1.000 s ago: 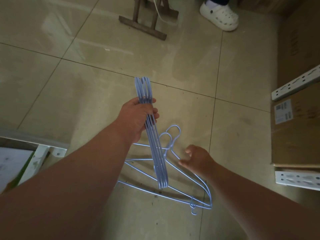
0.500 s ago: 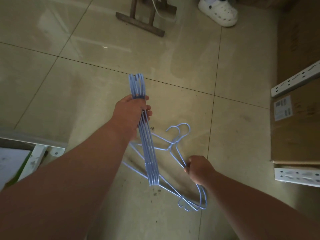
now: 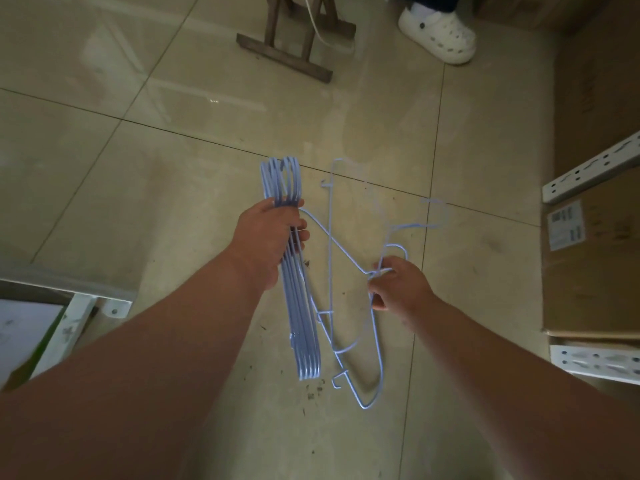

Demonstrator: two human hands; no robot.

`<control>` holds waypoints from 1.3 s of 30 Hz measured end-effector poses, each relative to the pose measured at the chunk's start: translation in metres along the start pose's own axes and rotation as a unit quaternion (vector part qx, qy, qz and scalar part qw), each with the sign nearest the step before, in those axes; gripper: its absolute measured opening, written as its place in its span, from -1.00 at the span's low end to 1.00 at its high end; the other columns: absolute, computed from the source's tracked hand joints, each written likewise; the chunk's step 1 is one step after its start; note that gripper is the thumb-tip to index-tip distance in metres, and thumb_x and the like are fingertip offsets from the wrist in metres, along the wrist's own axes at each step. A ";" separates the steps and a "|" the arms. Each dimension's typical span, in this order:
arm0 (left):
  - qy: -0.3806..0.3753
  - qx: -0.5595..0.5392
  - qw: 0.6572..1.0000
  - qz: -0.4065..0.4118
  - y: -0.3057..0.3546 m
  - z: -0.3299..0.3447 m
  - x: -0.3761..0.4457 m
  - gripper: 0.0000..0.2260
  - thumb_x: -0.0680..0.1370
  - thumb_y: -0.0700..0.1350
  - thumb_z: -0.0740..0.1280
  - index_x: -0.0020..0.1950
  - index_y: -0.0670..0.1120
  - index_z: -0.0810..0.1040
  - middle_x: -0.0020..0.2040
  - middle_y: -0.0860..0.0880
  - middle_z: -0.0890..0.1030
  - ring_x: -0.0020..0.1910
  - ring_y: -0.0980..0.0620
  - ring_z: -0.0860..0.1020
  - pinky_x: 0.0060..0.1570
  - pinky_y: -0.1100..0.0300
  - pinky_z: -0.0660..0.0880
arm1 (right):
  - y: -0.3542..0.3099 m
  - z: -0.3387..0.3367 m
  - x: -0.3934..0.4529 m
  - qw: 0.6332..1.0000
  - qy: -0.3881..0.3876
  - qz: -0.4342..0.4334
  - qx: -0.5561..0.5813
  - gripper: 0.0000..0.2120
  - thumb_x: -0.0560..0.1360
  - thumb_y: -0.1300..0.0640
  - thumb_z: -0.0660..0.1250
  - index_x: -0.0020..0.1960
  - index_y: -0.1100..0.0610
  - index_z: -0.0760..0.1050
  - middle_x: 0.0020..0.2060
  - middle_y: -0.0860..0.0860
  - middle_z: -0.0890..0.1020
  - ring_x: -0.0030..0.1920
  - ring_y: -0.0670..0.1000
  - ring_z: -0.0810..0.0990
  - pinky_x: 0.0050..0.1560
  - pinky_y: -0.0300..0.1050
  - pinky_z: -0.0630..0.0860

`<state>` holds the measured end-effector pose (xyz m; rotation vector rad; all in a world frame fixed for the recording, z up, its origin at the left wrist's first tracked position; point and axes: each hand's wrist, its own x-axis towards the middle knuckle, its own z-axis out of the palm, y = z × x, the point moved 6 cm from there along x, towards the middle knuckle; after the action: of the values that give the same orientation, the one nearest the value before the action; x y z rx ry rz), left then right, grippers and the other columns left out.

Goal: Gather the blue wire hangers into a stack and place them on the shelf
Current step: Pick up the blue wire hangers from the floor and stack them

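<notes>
My left hand [image 3: 273, 237] is wrapped tight around the gathered stack of blue wire hangers [image 3: 301, 306]. The stack hangs edge-on and tilted, its curved ends fanned above my fist and its lower ends bunched well below, clear of the tiled floor [image 3: 138, 168]. My right hand [image 3: 398, 289] is closed on the loose hangers [image 3: 346, 258], pinching them where the necks twist into the hooks. I count at least two there, maybe three; the motion blur makes it hard to be sure. They dangle crossed and splayed, and one arm of them reaches across to touch the stack just beside my left fingers.

The step now is to marry this loose bunch to the stack, and I judge the tangle to be the main trouble. I want to turn my right wrist so the loose hangers lie flat in the same plane as the stack, hooks facing the same way, before I bring them over. Then I slide them in alongside the others, hook to hook, and open my left fingers only enough to take the new wires in. If I let go wider, the thin wires will likely slip and fan out. The little notched ends near the bottom can snag a neighbour, so I should lay the hangers in from the side, not push them through.

The slotted metal shelf rail [image 3: 588, 171] and cardboard box [image 3: 599, 265] stand to my right; I take that for the shelf side.
</notes>
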<state>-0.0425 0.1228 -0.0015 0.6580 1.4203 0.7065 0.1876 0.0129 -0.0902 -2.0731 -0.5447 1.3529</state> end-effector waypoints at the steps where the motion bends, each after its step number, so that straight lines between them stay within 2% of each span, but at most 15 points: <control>1: -0.001 -0.002 1.000 0.005 0.000 0.000 0.000 -0.80 0.55 -0.25 0.38 0.13 -0.08 0.69 -0.03 -0.21 0.67 -0.16 -0.11 0.70 0.00 -0.08 0.64 | -0.013 0.003 -0.004 1.000 -0.016 -0.012 0.019 -0.68 0.46 0.51 0.35 0.15 0.23 0.57 -0.28 0.24 0.54 -0.38 0.11 0.56 -0.33 -0.06 0.63; 4: -0.007 -0.007 1.000 0.017 0.002 0.001 -0.001 -0.82 0.55 -0.27 0.38 0.05 -0.02 0.66 0.01 -0.23 0.68 -0.15 -0.11 0.71 0.00 -0.07 0.63 | -0.044 0.016 -0.017 0.994 -0.083 -0.054 0.040 -0.55 0.50 0.46 0.40 0.33 0.15 0.51 -0.26 0.20 0.55 -0.46 0.00 0.58 -0.40 -0.13 0.64; 9: -0.021 0.001 1.000 0.018 0.004 0.004 -0.003 -0.79 0.55 -0.27 0.40 0.09 0.00 0.69 0.07 -0.25 0.73 -0.03 -0.16 0.75 0.15 -0.21 0.63 | -0.074 0.034 -0.034 0.977 -0.185 -0.103 -0.011 -0.36 0.55 0.40 0.41 0.51 -0.07 0.42 0.15 0.11 0.68 -0.41 -0.08 0.65 -0.34 -0.11 0.66; 11: -0.022 0.005 1.000 0.014 0.004 0.005 -0.004 -0.74 0.55 -0.26 0.41 0.18 -0.01 0.70 0.13 -0.26 0.74 0.08 -0.21 0.75 0.16 -0.19 0.64 | -0.081 0.041 -0.040 0.971 -0.208 -0.109 -0.038 -0.33 0.55 0.38 0.43 0.54 -0.09 0.41 0.20 0.06 0.68 -0.38 -0.08 0.65 -0.32 -0.09 0.69; 13: -0.030 0.008 0.999 0.015 0.004 0.006 -0.004 -0.73 0.55 -0.25 0.41 0.19 0.00 0.71 0.14 -0.25 0.74 0.09 -0.22 0.74 0.13 -0.13 0.65 | -0.085 0.048 -0.047 0.966 -0.228 -0.111 -0.050 -0.36 0.54 0.36 0.44 0.53 -0.06 0.44 0.20 0.03 0.70 -0.27 0.00 0.66 -0.29 -0.08 0.70; 15: -0.038 0.008 0.999 0.021 0.004 0.008 -0.004 -0.74 0.55 -0.26 0.40 0.15 0.01 0.73 0.07 -0.23 0.74 0.00 -0.21 0.72 0.09 -0.11 0.65 | -0.085 0.054 -0.052 0.962 -0.245 -0.112 -0.052 -0.42 0.55 0.35 0.44 0.50 -0.02 0.49 0.18 0.04 0.73 -0.18 0.10 0.61 -0.30 -0.10 0.69; 18: -0.041 0.016 0.998 0.036 0.005 0.008 -0.003 -0.74 0.54 -0.29 0.41 0.09 0.02 0.73 -0.03 -0.18 0.71 -0.04 -0.16 0.69 0.12 -0.19 0.65 | -0.082 0.059 -0.056 0.957 -0.265 -0.112 -0.042 -0.51 0.56 0.32 0.45 0.42 -0.02 0.57 0.13 0.06 0.77 -0.21 0.12 0.57 -0.28 -0.11 0.66; 21: -0.045 0.027 0.997 0.056 0.005 0.007 -0.003 -0.80 0.53 -0.28 0.47 0.07 -0.03 0.73 -0.09 -0.16 0.70 -0.05 -0.16 0.70 0.10 -0.23 0.65 | -0.076 0.062 -0.055 0.952 -0.277 -0.118 -0.043 -0.59 0.53 0.31 0.49 0.25 -0.11 0.65 -0.05 0.18 0.76 -0.27 0.08 0.57 -0.24 -0.10 0.60; 23: -0.053 0.025 0.996 0.062 0.004 0.006 -0.004 -0.81 0.53 -0.26 0.52 0.09 -0.04 0.73 -0.13 -0.14 0.70 -0.09 -0.13 0.70 0.10 -0.24 0.65 | -0.071 0.062 -0.053 0.952 -0.277 -0.118 -0.053 -0.64 0.50 0.32 0.51 0.21 -0.03 0.70 -0.16 0.27 0.68 -0.29 0.10 0.54 -0.27 -0.12 0.55; 25: -0.059 0.023 0.996 0.058 0.003 0.006 -0.006 -0.83 0.54 -0.24 0.52 0.10 -0.06 0.73 -0.14 -0.14 0.70 -0.11 -0.11 0.70 0.11 -0.28 0.64 | -0.068 0.062 -0.052 0.952 -0.280 -0.116 -0.052 -0.70 0.48 0.32 0.53 0.16 0.05 0.73 -0.22 0.24 0.62 -0.30 0.07 0.50 -0.30 -0.18 0.51; 28: -0.061 0.014 0.997 0.052 0.002 0.007 -0.007 -0.89 0.54 -0.25 0.52 0.04 -0.11 0.73 -0.13 -0.16 0.70 -0.10 -0.12 0.70 0.15 -0.31 0.61 | -0.061 0.065 -0.053 0.951 -0.284 -0.106 -0.062 -0.78 0.50 0.21 0.54 0.15 0.14 0.72 -0.14 0.20 0.74 -0.20 -0.01 0.64 -0.15 -0.19 0.59; 30: -0.059 -0.004 0.997 0.048 0.002 0.008 -0.007 -0.91 0.54 -0.28 0.50 0.03 -0.15 0.72 -0.11 -0.18 0.71 -0.07 -0.15 0.70 0.19 -0.30 0.60 | -0.056 0.071 -0.055 0.949 -0.297 -0.090 -0.048 -0.82 0.52 0.22 0.52 0.12 0.19 0.69 -0.06 0.24 0.75 -0.12 0.02 0.70 -0.08 -0.15 0.64; 34: -0.087 -0.045 0.995 0.022 0.002 0.011 -0.009 -0.83 0.55 -0.28 0.48 0.12 -0.12 0.72 -0.01 -0.20 0.70 -0.01 -0.15 0.70 0.22 -0.20 0.60 | -0.054 0.074 -0.058 0.950 -0.294 -0.101 -0.013 -0.94 0.57 0.35 0.43 0.03 0.26 0.64 -0.19 0.17 0.69 -0.35 -0.07 0.63 -0.27 -0.22 0.57; 37: -0.100 -0.046 0.994 0.020 0.003 0.013 -0.008 -0.79 0.56 -0.26 0.47 0.16 -0.05 0.72 -0.01 -0.19 0.69 -0.01 -0.14 0.68 0.11 -0.15 0.63 | -0.051 0.076 -0.060 0.947 -0.310 -0.079 0.007 -0.81 0.57 0.29 0.45 0.18 0.25 0.61 -0.08 0.22 0.72 -0.14 0.01 0.71 -0.09 -0.07 0.64; 39: -0.096 -0.040 0.994 0.028 0.002 0.013 -0.007 -0.83 0.57 -0.25 0.47 0.12 -0.07 0.73 -0.04 -0.18 0.69 -0.03 -0.14 0.68 0.14 -0.21 0.63 | -0.048 0.079 -0.062 0.942 -0.329 -0.059 0.022 -0.81 0.57 0.30 0.45 0.18 0.23 0.60 -0.07 0.22 0.74 -0.09 0.03 0.74 -0.02 -0.03 0.69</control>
<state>-0.0301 0.1183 0.0052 0.6868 1.1953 0.7203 0.0898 0.0297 -0.0404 -1.4858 -0.8826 1.9586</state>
